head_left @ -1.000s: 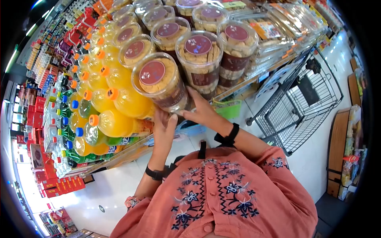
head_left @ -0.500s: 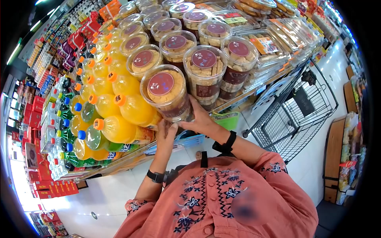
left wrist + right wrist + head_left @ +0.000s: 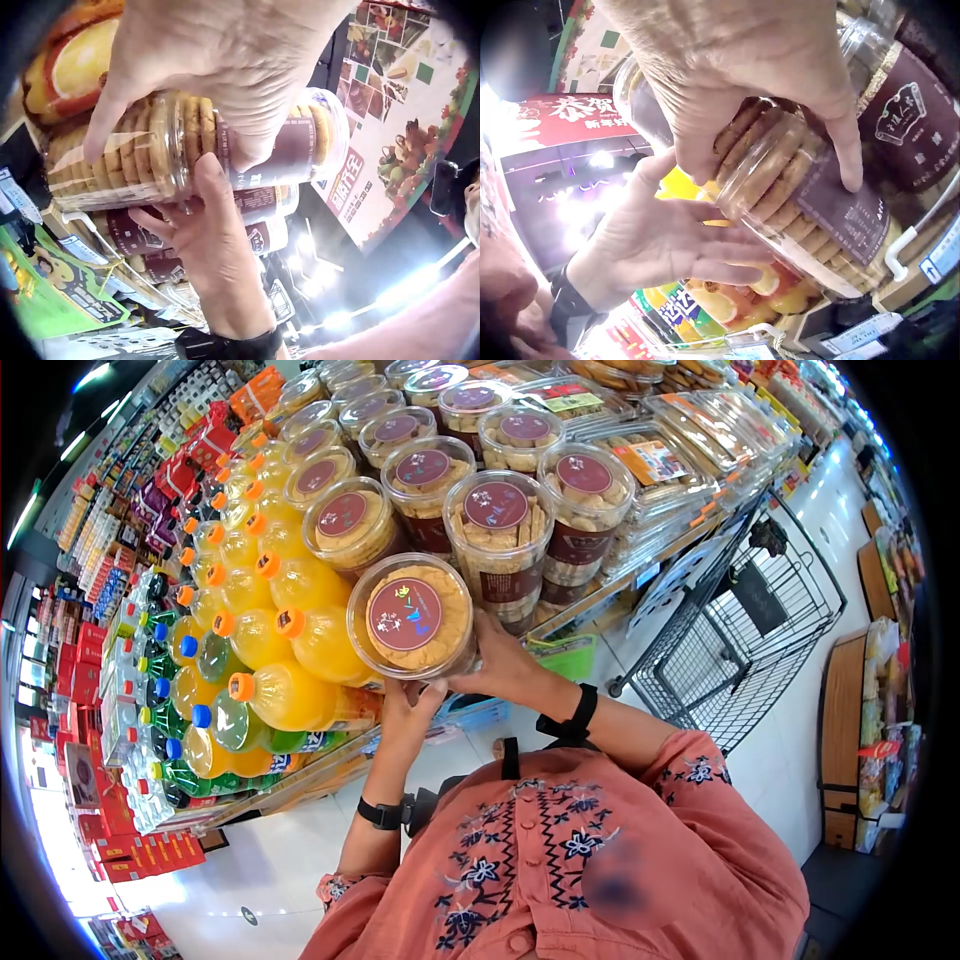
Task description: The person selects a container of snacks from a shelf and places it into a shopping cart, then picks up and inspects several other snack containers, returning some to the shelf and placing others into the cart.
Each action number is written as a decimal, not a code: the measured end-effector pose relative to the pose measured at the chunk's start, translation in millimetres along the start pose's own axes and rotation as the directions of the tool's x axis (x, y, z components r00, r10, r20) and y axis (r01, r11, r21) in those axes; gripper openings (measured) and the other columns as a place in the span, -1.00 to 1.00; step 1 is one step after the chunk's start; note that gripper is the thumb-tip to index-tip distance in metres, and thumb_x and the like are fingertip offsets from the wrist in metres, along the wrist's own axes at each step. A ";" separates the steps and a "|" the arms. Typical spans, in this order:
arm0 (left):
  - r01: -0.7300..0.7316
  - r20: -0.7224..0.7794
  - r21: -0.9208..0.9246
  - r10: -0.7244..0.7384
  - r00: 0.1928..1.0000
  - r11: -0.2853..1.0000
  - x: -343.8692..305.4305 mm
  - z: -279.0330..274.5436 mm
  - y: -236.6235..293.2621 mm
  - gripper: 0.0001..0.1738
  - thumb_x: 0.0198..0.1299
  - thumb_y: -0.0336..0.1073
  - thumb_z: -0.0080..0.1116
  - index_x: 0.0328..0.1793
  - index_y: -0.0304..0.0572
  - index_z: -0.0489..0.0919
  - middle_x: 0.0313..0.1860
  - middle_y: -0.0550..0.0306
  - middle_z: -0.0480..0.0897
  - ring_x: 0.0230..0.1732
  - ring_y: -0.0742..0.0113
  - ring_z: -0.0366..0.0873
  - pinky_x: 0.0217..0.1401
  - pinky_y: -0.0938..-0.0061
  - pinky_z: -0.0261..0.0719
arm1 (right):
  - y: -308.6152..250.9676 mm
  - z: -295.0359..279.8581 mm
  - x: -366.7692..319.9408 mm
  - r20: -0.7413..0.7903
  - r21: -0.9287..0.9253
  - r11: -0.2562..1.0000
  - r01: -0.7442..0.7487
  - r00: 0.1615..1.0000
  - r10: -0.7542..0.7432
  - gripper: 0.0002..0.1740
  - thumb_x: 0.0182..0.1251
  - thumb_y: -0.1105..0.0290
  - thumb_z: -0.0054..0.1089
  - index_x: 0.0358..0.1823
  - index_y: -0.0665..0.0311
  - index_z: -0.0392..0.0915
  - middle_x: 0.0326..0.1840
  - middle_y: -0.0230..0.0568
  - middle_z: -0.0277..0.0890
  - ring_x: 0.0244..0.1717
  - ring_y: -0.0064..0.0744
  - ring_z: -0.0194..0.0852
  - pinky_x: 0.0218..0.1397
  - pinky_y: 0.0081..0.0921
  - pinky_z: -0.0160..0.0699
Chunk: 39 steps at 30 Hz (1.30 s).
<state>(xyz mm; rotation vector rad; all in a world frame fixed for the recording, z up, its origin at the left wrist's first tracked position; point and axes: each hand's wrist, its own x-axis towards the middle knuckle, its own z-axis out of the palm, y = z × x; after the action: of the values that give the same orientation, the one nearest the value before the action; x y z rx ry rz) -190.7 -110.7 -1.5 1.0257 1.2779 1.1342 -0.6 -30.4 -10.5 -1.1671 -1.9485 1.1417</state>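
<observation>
A clear round tub of cookies (image 3: 418,618) with a maroon label on its lid is at the front corner of the display, its lid turned toward the head camera. In the left wrist view it shows as the upper tub (image 3: 270,142), end to end with a lower cookie tub (image 3: 105,161). My left hand (image 3: 406,705) holds its near left side, thumb on the maroon side label. From the right side, my right hand (image 3: 503,660) grips the same tub, fingers spread down over the lower tub in the right wrist view.
Rows of similar cookie tubs (image 3: 497,535) stand behind, with orange juice bottles (image 3: 300,695) close on the left. Flat clear packs of baked goods (image 3: 655,465) lie to the right. A black wire shopping cart (image 3: 735,630) stands right of the display on the pale floor.
The held cookie tub has come toward my body and tipped, so its lid now faces the head camera more squarely. Both hands keep their hold on it.
</observation>
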 end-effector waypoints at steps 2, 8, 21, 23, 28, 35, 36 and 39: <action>-0.019 0.019 0.027 0.019 1.000 0.999 1.6 -3.2 0.1 -0.14 0.33 -0.30 0.37 0.62 -0.38 0.15 0.48 -0.13 0.42 0.46 0.15 0.44 0.51 0.30 0.40 | 0.2 1.8 -1.7 -0.020 -0.023 1.000 0.007 1.000 -0.007 0.39 -0.10 -0.05 0.69 0.63 0.42 -0.04 0.52 0.41 0.16 0.50 0.37 0.28 0.49 -0.06 0.43; -0.124 0.038 0.216 0.119 0.992 0.968 -1.5 2.8 11.3 -0.33 0.23 -0.35 0.48 0.43 -0.35 0.46 0.30 0.00 0.62 0.29 0.29 0.58 0.36 0.36 0.53 | 7.5 9.3 -6.8 -0.058 -0.095 0.988 0.123 0.990 -0.129 0.34 -0.09 -0.06 0.66 0.59 0.43 0.01 0.46 0.37 0.23 0.41 0.38 0.36 0.40 -0.03 0.51; -0.173 0.034 0.220 0.170 0.985 0.960 -14.7 5.4 10.6 -0.18 0.15 -0.50 0.36 0.58 -0.30 0.34 0.45 -0.02 0.50 0.46 0.13 0.47 0.52 0.23 0.44 | -22.9 0.8 -22.7 -0.064 -0.081 0.978 0.190 0.979 -0.195 0.31 -0.07 -0.04 0.63 0.60 0.38 0.01 0.32 0.29 0.32 0.26 0.39 0.46 0.24 0.04 0.57; -0.188 0.039 0.232 0.184 0.982 0.954 -16.2 5.4 14.2 -0.17 0.14 -0.52 0.35 0.59 -0.29 0.33 0.46 -0.02 0.50 0.47 0.13 0.46 0.53 0.22 0.44 | -27.1 -2.1 -22.3 -0.077 -0.071 0.974 0.213 0.973 -0.219 0.30 -0.06 0.01 0.61 0.61 0.42 0.00 0.29 0.32 0.32 0.24 0.40 0.46 0.23 0.05 0.57; -0.195 0.032 0.273 0.193 0.981 0.942 -32.3 10.4 22.5 -0.13 0.12 -0.56 0.34 0.61 -0.28 0.29 0.48 -0.03 0.48 0.49 0.11 0.45 0.55 0.22 0.43 | -39.6 -10.4 -37.8 -0.077 -0.071 0.981 0.182 0.979 -0.187 0.28 -0.06 0.06 0.59 0.61 0.41 -0.01 0.29 0.32 0.31 0.24 0.41 0.46 0.23 0.05 0.57; -0.217 0.110 0.322 0.192 0.975 0.922 -62.7 40.6 43.1 -0.11 0.22 -0.37 0.49 0.64 -0.15 0.28 0.53 0.05 0.46 0.56 0.14 0.37 0.64 0.18 0.28 | -39.4 -31.9 -72.1 -0.126 -0.066 0.970 0.234 0.962 -0.241 0.35 -0.05 -0.07 0.67 0.63 0.30 -0.06 0.38 0.27 0.26 0.26 0.39 0.47 0.24 0.03 0.57; -0.223 0.117 0.347 0.194 0.974 0.911 -65.6 46.1 43.7 -0.12 0.21 -0.37 0.49 0.63 -0.16 0.30 0.53 0.05 0.46 0.56 0.14 0.36 0.63 0.17 0.28 | -38.8 -38.1 -78.6 -0.125 -0.053 0.972 0.229 0.964 -0.234 0.34 -0.04 -0.04 0.66 0.63 0.30 -0.06 0.38 0.27 0.26 0.28 0.39 0.46 0.26 0.03 0.56; -0.222 0.129 0.398 0.185 0.974 0.890 -72.1 73.3 47.2 -0.16 0.21 -0.37 0.50 0.59 -0.18 0.36 0.52 0.05 0.47 0.56 0.15 0.37 0.62 0.16 0.29 | -37.8 -67.8 -98.8 -0.101 -0.028 0.983 0.182 0.978 -0.184 0.30 -0.03 0.04 0.64 0.63 0.31 -0.06 0.39 0.28 0.26 0.31 0.39 0.42 0.28 0.03 0.54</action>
<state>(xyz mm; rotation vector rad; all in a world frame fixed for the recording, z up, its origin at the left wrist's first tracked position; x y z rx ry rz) -117.5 -170.3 60.8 1.5377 1.3944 0.9796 83.1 -103.2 48.4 -1.0114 -1.9454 0.9508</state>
